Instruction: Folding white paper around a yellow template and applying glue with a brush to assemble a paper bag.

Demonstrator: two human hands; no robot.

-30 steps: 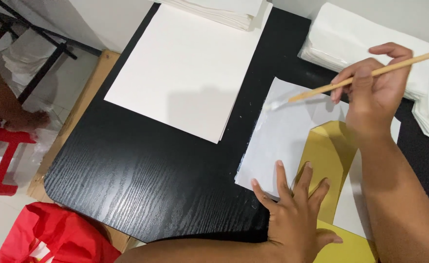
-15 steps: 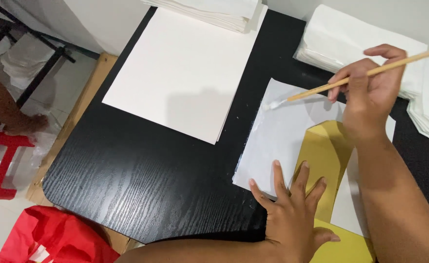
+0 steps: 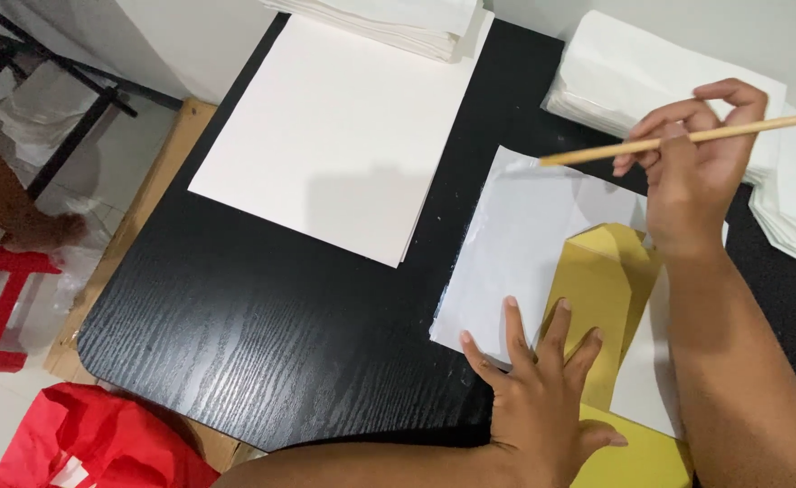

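Observation:
My right hand (image 3: 698, 167) grips a thin wooden-handled brush (image 3: 597, 152), its tip over the top corner of a pale grey-white sheet (image 3: 524, 248) lying on the black table (image 3: 262, 334). A yellow folded paper (image 3: 606, 280) lies on that sheet, partly under my right forearm. My left hand (image 3: 542, 398) presses flat, fingers spread, on the sheet's lower edge and the yellow paper.
A large white board (image 3: 334, 136) lies on the table at the left. Stacks of white paper stand at the back (image 3: 398, 20) and at the right (image 3: 615, 77). A red bag (image 3: 99, 443) and red stool (image 3: 0, 289) are on the floor; another person's foot (image 3: 41, 230) rests near the stool.
The brush tip has slid a little along the top edge of the pale sheet. My left hand stays pressed on the papers.

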